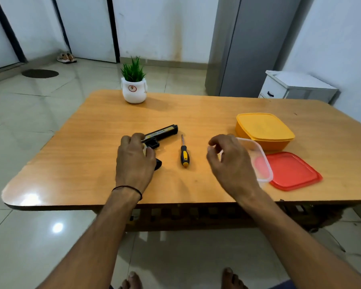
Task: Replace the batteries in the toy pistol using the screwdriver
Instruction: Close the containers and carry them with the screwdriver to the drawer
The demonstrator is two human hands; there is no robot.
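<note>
Fingers of the left hand (134,161) are curled down onto the grip of the toy pistol (161,133), which lies flat on the table (92,142); whether it is fully clasped cannot be told. Its barrel juts out beyond the fingertips. Being hard, light plastic, it is judged rigid and best steadied at the grip. Just right of those fingers, untouched, lies the screwdriver (184,156), best taken by its thick handle. Farther right the right hand (230,161) hovers loosely spread, holding nothing.
</note>
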